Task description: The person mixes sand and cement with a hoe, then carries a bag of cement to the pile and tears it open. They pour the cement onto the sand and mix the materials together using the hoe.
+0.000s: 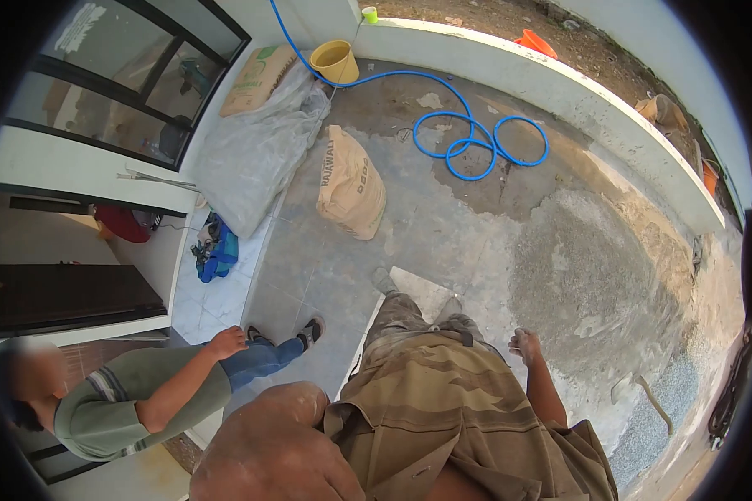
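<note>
1. My right hand (pixel 525 344) hangs at my side at about 3 o'clock from my belt. Its fingers are loosely spread and it holds nothing.
2. My left arm (pixel 267 447) fills the 7 o'clock corner close to the lens, brown and dusty. I cannot tell how far that hand is open, or whether it holds anything.
3. Both my feet stand on a pale slab (pixel 422 290) lying on the floor at 12 o'clock from my waist.
4. The nearest thing to my right hand is a wide patch of grey mix (pixel 593 275) spread over the floor at 2 o'clock, apart from the hand.
5. A long-handled tool (pixel 643 394) lies flat on the edge of that patch, at 4 o'clock.
6. A tan cement bag (pixel 351 185) leans on the floor at 11 o'clock, well ahead of my feet.
7. A blue hose (pixel 476 138) lies coiled at 12 o'clock beyond the bag. It runs up towards a yellow bucket (pixel 334 60) by the low white wall (pixel 560 79).
8. A large clear plastic sack (pixel 255 154) slumps just left of the cement bag.
9. Another person in a green shirt sits at 9 o'clock, one hand (pixel 226 342) resting on a knee.
</note>
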`<act>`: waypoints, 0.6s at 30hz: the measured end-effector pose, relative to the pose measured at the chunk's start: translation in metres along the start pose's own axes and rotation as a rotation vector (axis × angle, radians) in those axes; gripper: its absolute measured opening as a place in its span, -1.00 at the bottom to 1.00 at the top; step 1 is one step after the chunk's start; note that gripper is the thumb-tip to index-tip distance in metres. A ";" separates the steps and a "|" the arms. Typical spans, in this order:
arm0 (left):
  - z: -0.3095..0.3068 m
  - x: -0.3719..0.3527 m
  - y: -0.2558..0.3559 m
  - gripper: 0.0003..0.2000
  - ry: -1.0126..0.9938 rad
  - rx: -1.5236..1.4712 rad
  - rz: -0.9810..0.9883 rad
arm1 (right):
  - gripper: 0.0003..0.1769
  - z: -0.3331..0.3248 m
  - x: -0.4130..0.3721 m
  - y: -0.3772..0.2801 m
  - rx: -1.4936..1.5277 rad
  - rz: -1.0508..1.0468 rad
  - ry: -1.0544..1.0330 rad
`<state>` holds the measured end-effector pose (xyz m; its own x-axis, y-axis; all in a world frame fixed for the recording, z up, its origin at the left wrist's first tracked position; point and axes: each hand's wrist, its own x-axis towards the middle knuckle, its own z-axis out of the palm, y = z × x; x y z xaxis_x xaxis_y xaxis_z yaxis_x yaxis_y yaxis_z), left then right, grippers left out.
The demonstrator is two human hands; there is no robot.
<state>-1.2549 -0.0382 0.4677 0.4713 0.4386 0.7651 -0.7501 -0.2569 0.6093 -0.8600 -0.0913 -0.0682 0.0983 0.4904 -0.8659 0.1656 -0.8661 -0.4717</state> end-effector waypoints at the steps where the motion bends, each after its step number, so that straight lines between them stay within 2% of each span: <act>1: -0.002 -0.011 0.010 -0.86 -0.025 -0.021 -0.015 | -0.67 0.004 0.005 -0.005 -0.021 -0.011 -0.021; 3: -0.012 -0.062 0.014 -0.64 0.073 -0.058 -0.076 | -0.65 0.007 0.014 -0.016 -0.032 -0.001 -0.043; 4: -0.022 -0.088 0.012 -0.59 0.282 -0.064 -0.184 | -0.64 0.010 0.016 -0.025 -0.030 0.005 -0.043; 5: -0.031 -0.125 0.005 -0.46 0.569 0.007 -0.390 | -0.63 0.014 0.017 -0.033 -0.040 -0.018 -0.035; 6: -0.051 -0.156 -0.013 -0.48 0.823 0.089 -0.539 | -0.61 0.017 0.015 -0.039 -0.049 -0.039 -0.020; 8: -0.086 -0.241 -0.056 -0.55 1.374 0.349 -0.977 | -0.58 0.024 0.008 -0.055 -0.056 -0.060 0.011; 9: -0.094 -0.300 -0.077 -0.55 1.471 0.605 -1.215 | -0.57 0.028 0.006 -0.062 -0.049 -0.061 0.025; 10: -0.094 -0.385 -0.099 -0.53 1.393 1.050 -1.309 | -0.55 0.036 0.005 -0.068 -0.037 -0.064 0.039; 11: -0.086 -0.477 -0.114 -0.52 1.449 1.007 -1.377 | -0.56 0.045 0.001 -0.071 -0.041 -0.066 0.059; 12: -0.062 -0.539 -0.115 -0.53 1.549 0.970 -1.513 | -0.56 0.052 -0.003 -0.072 -0.045 -0.067 0.081; 13: -0.035 -0.614 -0.112 -0.56 1.753 0.428 -1.654 | -0.57 0.061 -0.007 -0.076 -0.052 -0.072 0.104; 14: -0.004 -0.633 -0.098 -0.61 2.078 0.168 -1.690 | -0.57 0.069 -0.009 -0.074 -0.056 -0.062 0.105; 15: 0.023 -0.680 -0.089 -0.69 2.234 -0.055 -1.739 | -0.58 0.081 -0.011 -0.072 -0.063 -0.051 0.104; 16: 0.048 -0.706 -0.074 -0.73 2.333 -0.138 -1.635 | -0.58 0.098 -0.013 -0.075 -0.068 -0.038 0.100; 18: 0.079 -0.721 -0.038 -0.78 2.257 -0.064 -1.559 | -0.60 0.131 -0.026 -0.073 -0.127 -0.018 0.090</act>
<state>-1.5295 -0.4127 -0.0913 -0.3774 -0.0855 -0.9221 -0.6181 0.7647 0.1821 -1.0036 -0.0537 -0.0327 0.1804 0.5175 -0.8365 0.2902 -0.8406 -0.4574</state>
